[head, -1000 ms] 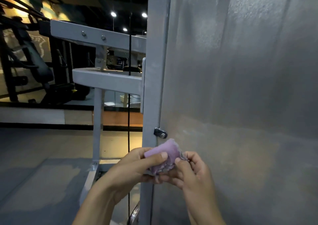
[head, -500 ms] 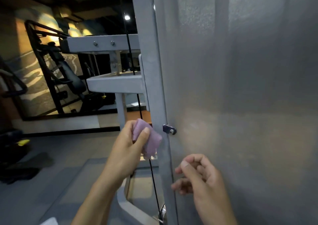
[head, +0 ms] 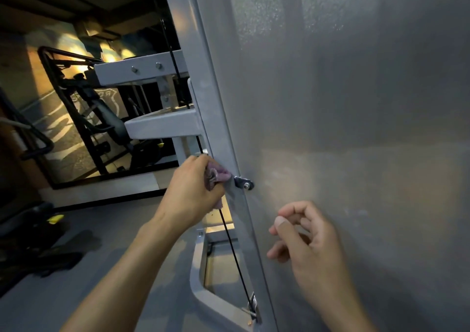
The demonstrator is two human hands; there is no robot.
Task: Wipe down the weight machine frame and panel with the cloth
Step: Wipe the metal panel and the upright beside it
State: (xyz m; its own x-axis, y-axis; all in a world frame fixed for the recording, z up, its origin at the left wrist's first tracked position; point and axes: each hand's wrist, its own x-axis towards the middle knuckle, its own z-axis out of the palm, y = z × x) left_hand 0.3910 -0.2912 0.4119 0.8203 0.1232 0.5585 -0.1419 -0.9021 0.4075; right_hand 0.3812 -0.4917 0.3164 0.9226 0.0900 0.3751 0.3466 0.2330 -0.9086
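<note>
Now the left hand alone grips the bunched purple cloth, pressed against the grey painted metal frame upright beside its bracket; the right hand has let go, fingers loosely curled, empty. Wiping has begun.

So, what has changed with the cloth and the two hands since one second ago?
The right hand let go of the purple cloth and dropped back, empty and loosely curled. The left hand took the cloth alone and pressed it against the grey upright. The panel looks unchanged.
</note>
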